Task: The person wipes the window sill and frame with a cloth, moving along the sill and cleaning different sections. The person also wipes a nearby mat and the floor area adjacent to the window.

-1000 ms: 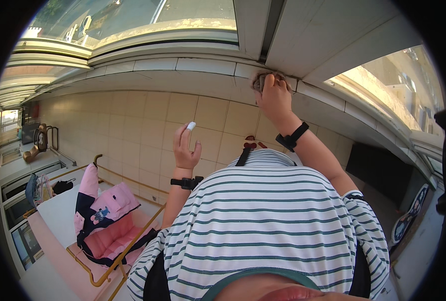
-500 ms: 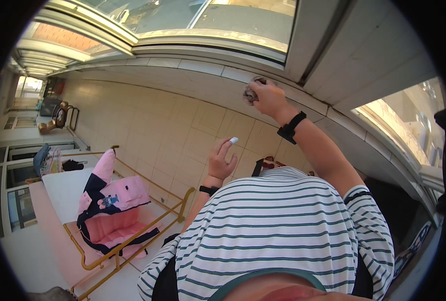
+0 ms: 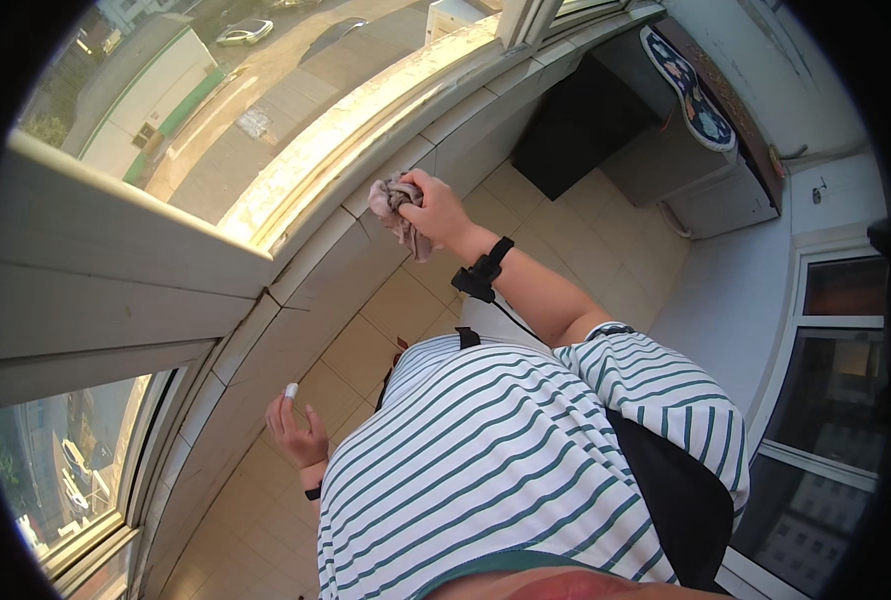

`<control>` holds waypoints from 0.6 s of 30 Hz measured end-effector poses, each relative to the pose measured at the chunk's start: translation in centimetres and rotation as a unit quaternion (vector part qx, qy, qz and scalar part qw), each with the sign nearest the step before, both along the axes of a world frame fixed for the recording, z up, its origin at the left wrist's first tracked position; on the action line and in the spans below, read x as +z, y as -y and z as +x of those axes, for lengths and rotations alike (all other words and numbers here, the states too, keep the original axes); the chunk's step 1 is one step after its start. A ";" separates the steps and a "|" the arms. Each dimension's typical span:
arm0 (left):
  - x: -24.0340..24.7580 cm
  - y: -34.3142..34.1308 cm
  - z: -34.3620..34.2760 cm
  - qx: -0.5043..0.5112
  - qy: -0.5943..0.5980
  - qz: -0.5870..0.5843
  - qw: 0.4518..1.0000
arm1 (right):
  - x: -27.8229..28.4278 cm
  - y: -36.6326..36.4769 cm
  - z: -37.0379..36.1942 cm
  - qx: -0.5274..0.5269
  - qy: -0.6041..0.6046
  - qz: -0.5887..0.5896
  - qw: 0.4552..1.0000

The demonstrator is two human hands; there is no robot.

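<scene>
A crumpled greyish-pink rag [image 3: 416,244] is bunched in my right hand [image 3: 443,212], whose fingers are closed around it. Part of the cloth hangs below the fist. The rag is right by the edge of the tiled windowsill [image 3: 405,158]; whether it touches the tiles I cannot tell. Lower down on the left, my left hand [image 3: 298,438] holds nothing, with its fingers apart. A white wrap [image 3: 291,390] covers the tip of one of its fingers. Black bands circle both wrists.
A light panelled post [image 3: 115,250] stands between two windows on the left. Far right are a black box [image 3: 590,120], a cabinet [image 3: 730,195] with a flowered mat [image 3: 690,90] on top, and a glazed door [image 3: 845,310]. Beige tiles cover the floor [image 3: 405,300].
My body has turned right, so the pink jacket and rail have left the view and the black box and cabinet have come in. The rag stays in my right hand, now past the post.
</scene>
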State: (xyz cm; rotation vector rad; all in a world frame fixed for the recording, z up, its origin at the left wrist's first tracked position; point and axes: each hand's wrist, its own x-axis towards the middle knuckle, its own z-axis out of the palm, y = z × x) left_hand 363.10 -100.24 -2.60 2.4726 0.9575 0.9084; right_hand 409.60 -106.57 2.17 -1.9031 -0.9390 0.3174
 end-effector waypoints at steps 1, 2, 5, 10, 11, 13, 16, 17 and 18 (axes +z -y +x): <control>1.1 -0.8 2.2 -0.026 -0.010 0.010 1.000 | -0.1 0.7 3.1 -0.053 -0.027 0.041 0.997; 1.6 -1.6 4.6 -0.044 -0.002 0.014 0.999 | -0.4 1.1 6.1 -0.094 -0.023 0.073 0.993; 3.6 -2.2 12.0 -0.078 0.000 0.051 0.996 | -1.2 2.4 14.0 -0.213 -0.011 0.069 0.975; 6.1 -1.1 25.6 -0.103 -0.025 0.065 0.992 | -2.8 1.4 20.6 -0.127 0.203 -0.054 0.969; 6.3 -0.7 28.5 -0.117 -0.023 0.075 0.990 | -3.0 1.9 21.9 -0.109 0.206 -0.036 0.972; 6.5 -0.3 33.8 -0.146 -0.029 0.073 0.986 | -3.2 2.8 25.1 -0.068 0.195 -0.045 0.977; 7.5 0.3 39.2 -0.162 -0.045 0.051 0.984 | -3.0 4.6 32.8 -0.170 0.167 -0.065 0.969; 7.7 0.6 40.7 -0.158 -0.045 0.059 0.985 | -2.7 5.5 36.1 -0.214 0.175 -0.050 0.960; 7.9 0.8 42.0 -0.153 -0.046 0.067 0.985 | -2.3 6.6 39.5 -0.247 0.179 -0.041 0.951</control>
